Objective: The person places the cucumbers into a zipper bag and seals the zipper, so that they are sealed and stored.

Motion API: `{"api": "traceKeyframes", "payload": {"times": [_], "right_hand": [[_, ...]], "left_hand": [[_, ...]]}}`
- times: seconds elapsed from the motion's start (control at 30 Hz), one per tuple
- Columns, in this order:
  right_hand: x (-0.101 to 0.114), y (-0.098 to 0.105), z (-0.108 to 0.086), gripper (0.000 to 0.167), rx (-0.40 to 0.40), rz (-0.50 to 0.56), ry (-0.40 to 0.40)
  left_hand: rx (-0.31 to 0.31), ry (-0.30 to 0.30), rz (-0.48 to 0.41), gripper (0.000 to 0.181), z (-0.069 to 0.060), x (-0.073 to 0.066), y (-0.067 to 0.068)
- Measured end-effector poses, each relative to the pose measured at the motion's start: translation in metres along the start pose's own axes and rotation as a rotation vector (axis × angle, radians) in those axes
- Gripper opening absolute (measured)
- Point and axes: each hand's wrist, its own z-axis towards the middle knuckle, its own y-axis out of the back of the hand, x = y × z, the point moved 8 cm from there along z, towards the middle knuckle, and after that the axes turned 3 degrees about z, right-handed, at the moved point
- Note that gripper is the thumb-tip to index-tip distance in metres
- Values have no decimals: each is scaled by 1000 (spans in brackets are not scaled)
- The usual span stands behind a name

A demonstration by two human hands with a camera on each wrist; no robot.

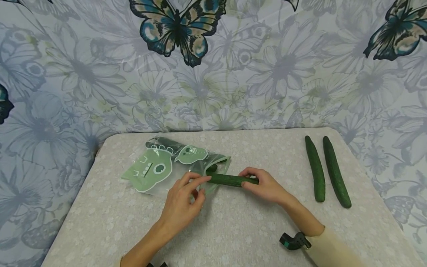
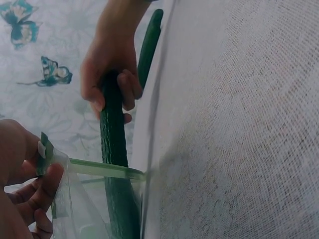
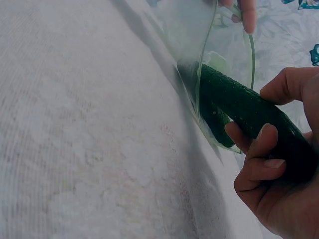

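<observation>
A clear zip bag with green cartoon prints lies on the table, its mouth facing right. My left hand pinches the bag's green-edged rim, as the left wrist view shows at the zip strip. My right hand grips a cucumber by its near end. The cucumber's far end is inside the bag mouth, seen through the plastic in both wrist views. Another cucumber is inside the bag, beneath the held one. Part of it is hidden by the print.
Two more cucumbers, one and another, lie side by side at the table's right. The table has a pale patterned cloth. Behind its back edge hangs a floral and butterfly backdrop.
</observation>
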Motion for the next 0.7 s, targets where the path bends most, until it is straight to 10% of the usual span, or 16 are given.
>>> {"api": "traceKeyframes", "payload": {"times": [0.7], "right_hand": [[23, -31, 21, 29, 17, 63, 94]], "left_hand": [[37, 15, -19, 39, 1, -2, 0]]}}
